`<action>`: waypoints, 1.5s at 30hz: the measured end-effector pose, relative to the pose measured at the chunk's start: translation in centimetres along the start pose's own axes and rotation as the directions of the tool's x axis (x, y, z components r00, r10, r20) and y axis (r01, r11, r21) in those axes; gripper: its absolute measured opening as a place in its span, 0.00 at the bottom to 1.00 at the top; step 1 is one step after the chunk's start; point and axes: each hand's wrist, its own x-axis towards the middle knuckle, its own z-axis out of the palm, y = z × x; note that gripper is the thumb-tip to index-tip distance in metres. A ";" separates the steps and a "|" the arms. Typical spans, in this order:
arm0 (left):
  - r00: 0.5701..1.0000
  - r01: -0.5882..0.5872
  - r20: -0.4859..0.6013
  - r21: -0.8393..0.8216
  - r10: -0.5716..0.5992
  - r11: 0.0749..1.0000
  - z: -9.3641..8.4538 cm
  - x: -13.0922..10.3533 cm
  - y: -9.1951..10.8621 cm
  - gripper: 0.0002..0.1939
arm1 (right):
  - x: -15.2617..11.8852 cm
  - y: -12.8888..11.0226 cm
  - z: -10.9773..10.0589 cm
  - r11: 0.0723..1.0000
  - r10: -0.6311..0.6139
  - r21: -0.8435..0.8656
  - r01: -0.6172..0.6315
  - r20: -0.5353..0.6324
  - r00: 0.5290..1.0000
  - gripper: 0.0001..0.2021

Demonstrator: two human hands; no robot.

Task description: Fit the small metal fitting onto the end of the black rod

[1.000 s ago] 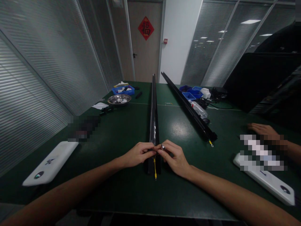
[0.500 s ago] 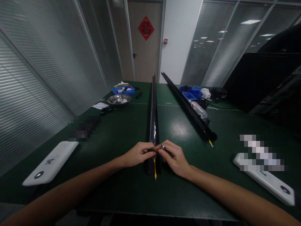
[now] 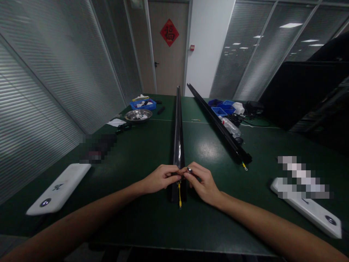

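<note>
A long black rail runs away from me down the middle of the green table. At its near end, my left hand and my right hand meet over it, thumbs and forefingers pinched together. Whatever small piece lies between the fingertips is hidden. Just below them, a short yellow wire with a ring terminal at its tip hangs toward me along the rail. A shiny silvery ring-like item shows at the right forefinger; I cannot tell whether it is worn or held.
To the right lies a second black rail, also with a yellow lead and ring terminal. Beyond it are blue bins and a plastic bottle. A metal bowl is at far left. White devices flank my arms.
</note>
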 end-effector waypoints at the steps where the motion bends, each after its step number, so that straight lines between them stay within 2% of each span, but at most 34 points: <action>1: 1.000 -0.006 -0.002 0.002 0.006 1.000 0.0 0.0 0.0 0.15 | 0.0 0.0 0.0 1.000 -0.002 0.002 0.002 0.002 1.000 0.13; 11: 0.999 -0.046 -0.028 0.028 0.047 0.999 0.0 0.1 0.1 0.14 | 0.0 -0.1 0.0 1.000 -0.019 -0.002 0.019 -0.013 1.000 0.12; 24: 0.999 -0.031 -0.016 0.022 0.032 0.999 0.0 0.1 -0.1 0.14 | 0.0 0.0 0.0 1.000 -0.003 0.018 0.003 0.007 1.000 0.13; 31: 0.996 -0.087 -0.028 0.057 0.088 0.995 -0.1 0.1 0.2 0.13 | 0.1 -0.1 0.0 1.000 -0.007 0.004 0.007 -0.006 1.000 0.12; 45: 0.997 -0.069 -0.019 0.071 0.070 0.995 -0.1 0.1 0.1 0.13 | 0.1 -0.1 -0.1 1.000 -0.007 0.003 0.007 0.007 1.000 0.12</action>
